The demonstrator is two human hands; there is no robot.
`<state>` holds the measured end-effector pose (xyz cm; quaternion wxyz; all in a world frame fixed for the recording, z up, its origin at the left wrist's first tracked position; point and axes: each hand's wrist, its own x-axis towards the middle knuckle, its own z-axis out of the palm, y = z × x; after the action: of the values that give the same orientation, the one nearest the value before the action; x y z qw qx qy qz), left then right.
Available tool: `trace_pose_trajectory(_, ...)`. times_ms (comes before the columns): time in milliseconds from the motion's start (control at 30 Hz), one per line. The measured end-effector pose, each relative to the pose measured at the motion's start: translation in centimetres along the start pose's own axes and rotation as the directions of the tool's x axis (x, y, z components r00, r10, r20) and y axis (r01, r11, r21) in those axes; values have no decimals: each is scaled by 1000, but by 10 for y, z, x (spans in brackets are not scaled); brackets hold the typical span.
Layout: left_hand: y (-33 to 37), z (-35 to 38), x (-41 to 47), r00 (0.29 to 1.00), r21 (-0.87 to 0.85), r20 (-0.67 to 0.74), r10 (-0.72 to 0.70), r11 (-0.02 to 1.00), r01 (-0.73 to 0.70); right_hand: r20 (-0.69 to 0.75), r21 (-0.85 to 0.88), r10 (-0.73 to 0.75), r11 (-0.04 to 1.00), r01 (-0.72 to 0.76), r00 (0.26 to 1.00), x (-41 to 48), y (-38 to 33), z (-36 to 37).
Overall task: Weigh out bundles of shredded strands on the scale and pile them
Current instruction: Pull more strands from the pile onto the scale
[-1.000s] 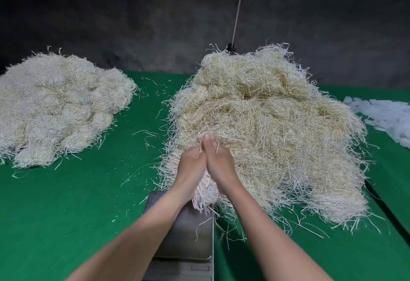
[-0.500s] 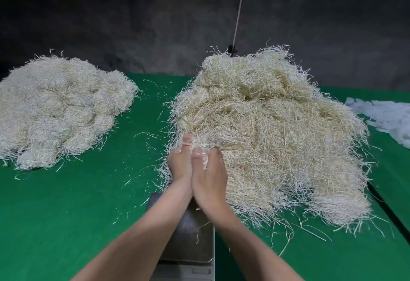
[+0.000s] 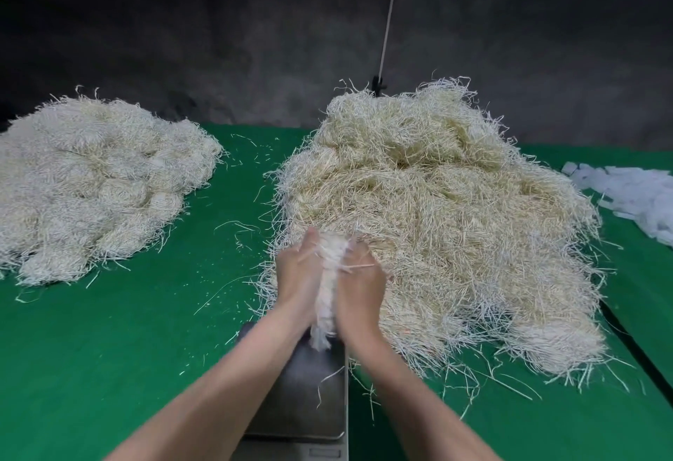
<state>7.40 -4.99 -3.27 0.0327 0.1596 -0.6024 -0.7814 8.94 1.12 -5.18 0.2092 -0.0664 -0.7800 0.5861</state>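
Note:
A big loose heap of pale shredded strands [image 3: 448, 220] lies on the green table [image 3: 120, 351], centre right. At its near left edge my left hand [image 3: 296, 276] and my right hand [image 3: 360, 286] hold a whitish bundle of strands [image 3: 327, 296] pressed between them. The bundle's lower end hangs just above the far end of the grey metal scale pan [image 3: 306, 398], which carries only a few stray strands. A second pile of rounded strand bundles [image 3: 91, 187] sits at the far left.
A heap of white plastic pieces [image 3: 633, 198] lies at the right edge. Stray strands scatter over the green cloth between the piles. A cord [image 3: 388, 20] hangs before the dark wall behind. A dark seam [image 3: 633, 344] runs along the table's right side.
Both hands have drawn a bundle out of the big heap's edge and pulled it back towards the scale pan; it now hangs between my palms.

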Motion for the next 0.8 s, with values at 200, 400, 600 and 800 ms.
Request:
trace_pose_trajectory(200,-16,5,-18,990,78,-55,-128,988,132,54,-32,26,999,-24,998,19,6,-15)
trace_pose_trajectory(400,-8,-5,-6,1000,44,16,-21,999,20,38,-92,-6,996,10,999,-16,5,8)
trace_pose_trajectory(600,-10,-10,0,992,302,36,122,945,-127,222,136,161,971,-194,962,9,24,-23)
trace_pose_trajectory(800,-4,-14,11,925,455,115,362,809,-373,337,312,33,939,-145,941,12,3,-34)
